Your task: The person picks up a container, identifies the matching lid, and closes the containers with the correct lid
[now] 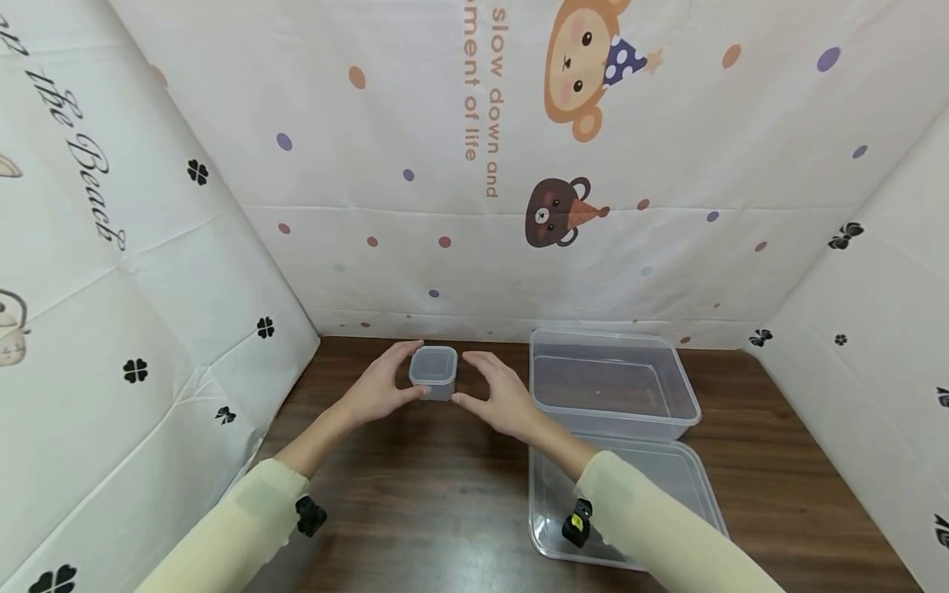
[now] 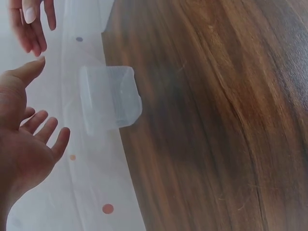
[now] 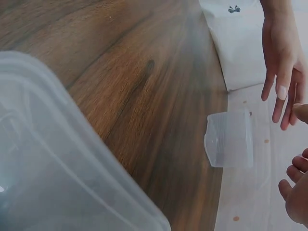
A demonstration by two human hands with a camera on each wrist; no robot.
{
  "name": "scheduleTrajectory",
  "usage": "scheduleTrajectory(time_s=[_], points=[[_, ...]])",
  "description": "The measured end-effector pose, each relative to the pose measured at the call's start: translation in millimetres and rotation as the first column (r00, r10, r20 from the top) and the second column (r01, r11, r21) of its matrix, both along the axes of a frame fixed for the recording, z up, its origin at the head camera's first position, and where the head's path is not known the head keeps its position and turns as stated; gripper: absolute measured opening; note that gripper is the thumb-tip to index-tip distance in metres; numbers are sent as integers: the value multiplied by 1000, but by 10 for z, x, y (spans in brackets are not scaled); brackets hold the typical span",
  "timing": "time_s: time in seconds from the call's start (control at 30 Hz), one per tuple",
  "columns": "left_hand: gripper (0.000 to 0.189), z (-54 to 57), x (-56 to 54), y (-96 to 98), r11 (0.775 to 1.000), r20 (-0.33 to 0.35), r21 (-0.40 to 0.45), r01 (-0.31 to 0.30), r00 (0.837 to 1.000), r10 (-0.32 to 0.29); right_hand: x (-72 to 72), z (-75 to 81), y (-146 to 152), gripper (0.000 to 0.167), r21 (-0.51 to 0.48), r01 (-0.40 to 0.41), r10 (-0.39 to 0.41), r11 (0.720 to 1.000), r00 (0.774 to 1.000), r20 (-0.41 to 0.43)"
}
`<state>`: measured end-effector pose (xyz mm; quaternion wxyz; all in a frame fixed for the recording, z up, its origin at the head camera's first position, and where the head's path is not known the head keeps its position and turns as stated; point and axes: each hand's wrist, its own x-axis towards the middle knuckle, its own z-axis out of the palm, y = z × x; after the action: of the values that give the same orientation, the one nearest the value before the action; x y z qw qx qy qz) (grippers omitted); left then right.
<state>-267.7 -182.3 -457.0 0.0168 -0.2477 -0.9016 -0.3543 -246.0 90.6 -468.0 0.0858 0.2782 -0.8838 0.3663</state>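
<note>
A small clear plastic box with a lid (image 1: 433, 365) stands on the wooden table near the back wall. My left hand (image 1: 374, 390) is at its left side, fingers spread, the thumb overlapping the box's front in the head view. On the other side my right hand (image 1: 506, 400) is held with thumb and fingers apart, a small gap from the box. Both wrist views show the little box (image 2: 110, 98) on the tabletop, with the left hand (image 2: 24, 144) and the right hand (image 3: 299, 192) above it and neither gripping it.
A large clear plastic container (image 1: 604, 379), open at the top, stands at the back right. In front of it lies a flat clear lid (image 1: 667, 478), partly under the right forearm. Printed white cloth (image 1: 445, 272) walls the table at the back and both sides.
</note>
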Motion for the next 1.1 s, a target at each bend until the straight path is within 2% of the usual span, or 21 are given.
scheduleTrajectory(time_s=[0.17,0.4,0.57,0.77,1.1], points=[[85,43,40,75,999,8,19,39,999,-39,58,4,166,73,5,2,-1,1000,1000,-16],[85,107,121,181,998,45,6,61,997,-61,149,10,417,73,16,11,-11,1000,1000,0],[86,105,185,266,995,49,10,96,994,-96,209,13,557,74,23,25,-25,999,1000,-5],[91,98,245,330,996,92,-7,84,992,-83,255,17,677,75,31,22,-22,999,999,-28],[92,104,248,429,994,79,-66,84,994,-79,260,120,841,75,19,55,-54,998,997,-53]])
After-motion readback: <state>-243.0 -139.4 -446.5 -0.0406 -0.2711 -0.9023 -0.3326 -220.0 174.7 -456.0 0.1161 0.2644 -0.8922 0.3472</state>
